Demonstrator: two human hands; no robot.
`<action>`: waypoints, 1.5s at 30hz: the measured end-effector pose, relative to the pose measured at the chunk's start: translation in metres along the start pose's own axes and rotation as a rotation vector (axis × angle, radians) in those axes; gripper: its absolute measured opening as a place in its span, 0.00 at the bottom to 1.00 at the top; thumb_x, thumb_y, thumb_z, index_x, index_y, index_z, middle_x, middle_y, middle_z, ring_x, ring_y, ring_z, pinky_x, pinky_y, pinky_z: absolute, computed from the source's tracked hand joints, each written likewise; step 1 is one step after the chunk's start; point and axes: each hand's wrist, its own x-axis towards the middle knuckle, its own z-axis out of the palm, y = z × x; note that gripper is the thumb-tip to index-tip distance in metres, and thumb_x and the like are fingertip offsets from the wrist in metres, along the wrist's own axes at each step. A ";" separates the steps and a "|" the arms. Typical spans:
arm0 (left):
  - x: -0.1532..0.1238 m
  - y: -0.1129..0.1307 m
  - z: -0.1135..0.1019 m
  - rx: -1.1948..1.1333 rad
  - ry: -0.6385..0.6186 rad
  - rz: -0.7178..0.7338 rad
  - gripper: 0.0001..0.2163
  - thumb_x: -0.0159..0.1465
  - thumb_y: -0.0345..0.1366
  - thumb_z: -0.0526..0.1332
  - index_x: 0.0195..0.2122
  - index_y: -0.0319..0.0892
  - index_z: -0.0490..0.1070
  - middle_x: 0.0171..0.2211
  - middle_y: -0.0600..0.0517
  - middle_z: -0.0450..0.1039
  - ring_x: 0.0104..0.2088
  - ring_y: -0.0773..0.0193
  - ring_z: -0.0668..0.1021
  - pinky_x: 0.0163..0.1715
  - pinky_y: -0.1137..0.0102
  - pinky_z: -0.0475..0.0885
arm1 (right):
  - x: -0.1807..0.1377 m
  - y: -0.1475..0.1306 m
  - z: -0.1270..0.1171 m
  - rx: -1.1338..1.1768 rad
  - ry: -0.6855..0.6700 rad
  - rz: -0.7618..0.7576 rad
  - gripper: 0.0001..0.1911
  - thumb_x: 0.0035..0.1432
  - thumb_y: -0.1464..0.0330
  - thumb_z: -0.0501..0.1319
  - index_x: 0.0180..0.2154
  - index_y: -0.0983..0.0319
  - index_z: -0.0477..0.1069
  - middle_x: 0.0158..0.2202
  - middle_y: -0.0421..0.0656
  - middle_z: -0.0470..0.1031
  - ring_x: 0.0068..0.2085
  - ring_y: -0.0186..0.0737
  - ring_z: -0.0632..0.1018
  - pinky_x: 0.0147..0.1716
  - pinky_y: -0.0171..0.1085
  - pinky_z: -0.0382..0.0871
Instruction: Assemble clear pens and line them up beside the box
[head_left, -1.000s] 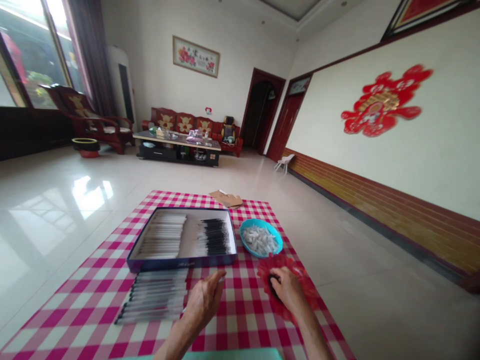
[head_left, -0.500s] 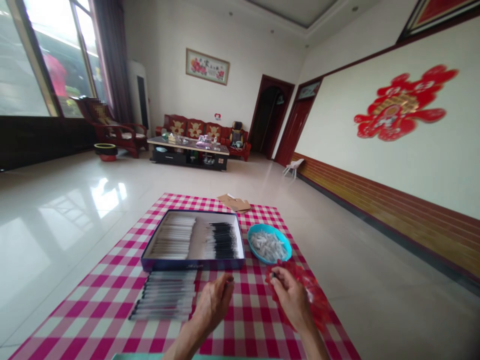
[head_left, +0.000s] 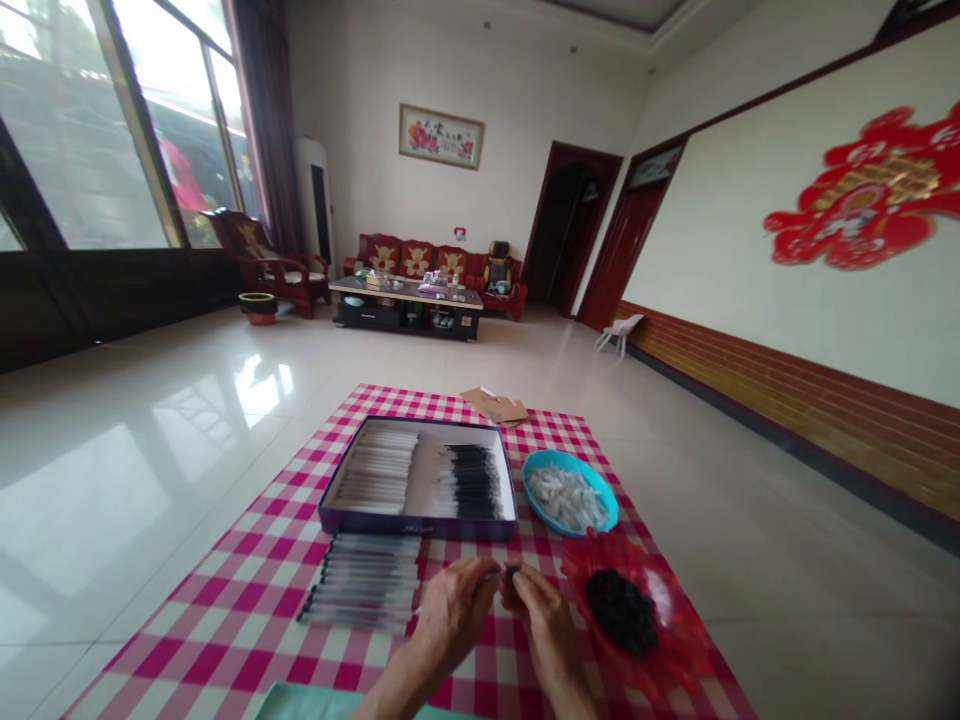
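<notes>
My left hand (head_left: 459, 602) is closed in a pinch over the checked cloth; what its fingertips hold, if anything, I cannot make out. Close beside it, my right hand (head_left: 541, 612) pinches a small black piece (head_left: 511, 568), the two sets of fingertips almost meeting. Right of that hand is a red, petal-edged bowl (head_left: 686, 640) with a heap of small black pieces (head_left: 621, 610). To the left lies a row of clear, dark-ended pen-like tubes (head_left: 364, 580). Beyond it, a shallow box (head_left: 435, 528) holds white sticks (head_left: 377, 470) and thin black-ended sticks (head_left: 472, 480).
A blue bowl (head_left: 611, 515) of small whitish pieces stands behind the red bowl. Torn cardboard (head_left: 495, 406) lies at the far end of the checked tablecloth (head_left: 247, 610). A pale green item (head_left: 300, 703) shows at the near edge. A low table (head_left: 405, 308) and sofa stand farther off.
My right hand has moved left from the red bowl with the small black piece, and both hands have come together. The camera view has turned slightly left.
</notes>
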 end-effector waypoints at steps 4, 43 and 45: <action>-0.002 -0.002 0.004 0.001 -0.030 -0.038 0.10 0.66 0.34 0.52 0.35 0.43 0.73 0.27 0.51 0.76 0.28 0.65 0.77 0.29 0.75 0.69 | -0.004 -0.004 0.002 -0.068 0.010 -0.021 0.16 0.53 0.57 0.61 0.38 0.59 0.78 0.32 0.46 0.80 0.32 0.44 0.78 0.34 0.41 0.73; -0.003 -0.013 0.001 0.092 -0.108 -0.026 0.07 0.61 0.28 0.55 0.28 0.41 0.70 0.25 0.53 0.73 0.28 0.66 0.75 0.28 0.75 0.62 | -0.007 0.001 0.006 -0.233 -0.115 -0.134 0.19 0.58 0.57 0.59 0.44 0.62 0.76 0.39 0.50 0.80 0.38 0.48 0.80 0.39 0.40 0.74; -0.003 -0.015 0.002 0.131 -0.118 -0.020 0.07 0.62 0.29 0.55 0.27 0.41 0.70 0.25 0.53 0.72 0.28 0.66 0.75 0.27 0.74 0.62 | -0.006 0.001 0.005 -0.264 -0.116 -0.140 0.19 0.58 0.56 0.58 0.43 0.62 0.76 0.37 0.49 0.80 0.37 0.47 0.79 0.37 0.39 0.74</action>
